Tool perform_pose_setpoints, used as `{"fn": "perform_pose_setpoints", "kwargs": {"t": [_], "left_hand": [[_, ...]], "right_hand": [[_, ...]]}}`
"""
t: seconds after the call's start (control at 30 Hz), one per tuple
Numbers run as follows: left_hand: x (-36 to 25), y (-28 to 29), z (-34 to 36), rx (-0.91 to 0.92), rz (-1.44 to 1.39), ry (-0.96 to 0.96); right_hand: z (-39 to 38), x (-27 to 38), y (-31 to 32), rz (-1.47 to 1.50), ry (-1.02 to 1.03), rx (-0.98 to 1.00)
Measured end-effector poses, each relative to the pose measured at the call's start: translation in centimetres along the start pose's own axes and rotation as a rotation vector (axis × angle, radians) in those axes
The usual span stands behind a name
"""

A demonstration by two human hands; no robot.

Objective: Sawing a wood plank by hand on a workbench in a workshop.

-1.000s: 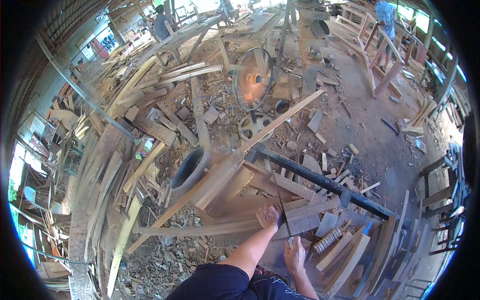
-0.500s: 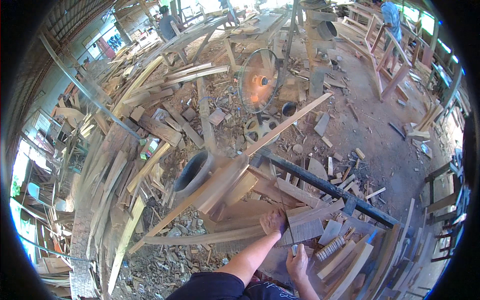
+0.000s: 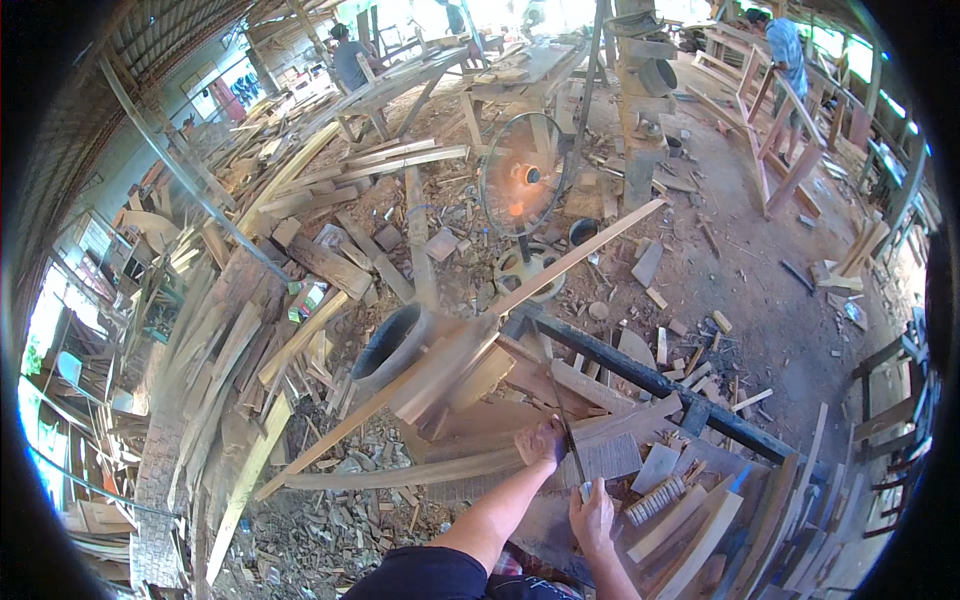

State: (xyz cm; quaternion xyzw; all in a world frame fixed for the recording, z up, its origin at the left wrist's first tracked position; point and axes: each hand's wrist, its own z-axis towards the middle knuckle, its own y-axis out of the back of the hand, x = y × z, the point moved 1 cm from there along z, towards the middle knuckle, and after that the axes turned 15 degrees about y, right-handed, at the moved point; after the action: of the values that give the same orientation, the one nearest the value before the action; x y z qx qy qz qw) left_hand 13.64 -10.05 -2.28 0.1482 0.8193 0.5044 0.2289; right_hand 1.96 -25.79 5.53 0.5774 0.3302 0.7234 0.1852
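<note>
While the right hand [image 3: 592,515] grips the saw [image 3: 564,416], the left hand [image 3: 540,443] rests on the curved board [image 3: 420,474].

Right fingers are clenched around the saw's handle, which sits inside the fist at the tool's near end; the blade extends forward from the fist and crosses the board. Left hand is on the board just left of the blade, fingers close to the blade's side; whether they curl over the board's edge or lie flat cannot be told. From the blade, the board runs left in a long curve; its right end lies near the black beam [image 3: 640,366]. A striped block [image 3: 610,457] shows below the board, right of the blade. Wood strips [image 3: 668,525] lie right of the right hand. Beyond the beam stands a fan [image 3: 531,175].
</note>
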Motion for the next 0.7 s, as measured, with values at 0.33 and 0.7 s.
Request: {"fn": "perform_pose_setpoints", "kwargs": {"t": [0.33,0.7], "left_hand": [[-0.1,0.5,-0.2,-0.017,0.031,-0.07],[-0.4,2.9,-0.8,0.301,0.076,-0.033]], "right_hand": [[0.5,-0.3,-0.4,-0.047,0.007,-0.039],[-3.4,0.7,1.1,0.019,-0.292,0.105]]}}
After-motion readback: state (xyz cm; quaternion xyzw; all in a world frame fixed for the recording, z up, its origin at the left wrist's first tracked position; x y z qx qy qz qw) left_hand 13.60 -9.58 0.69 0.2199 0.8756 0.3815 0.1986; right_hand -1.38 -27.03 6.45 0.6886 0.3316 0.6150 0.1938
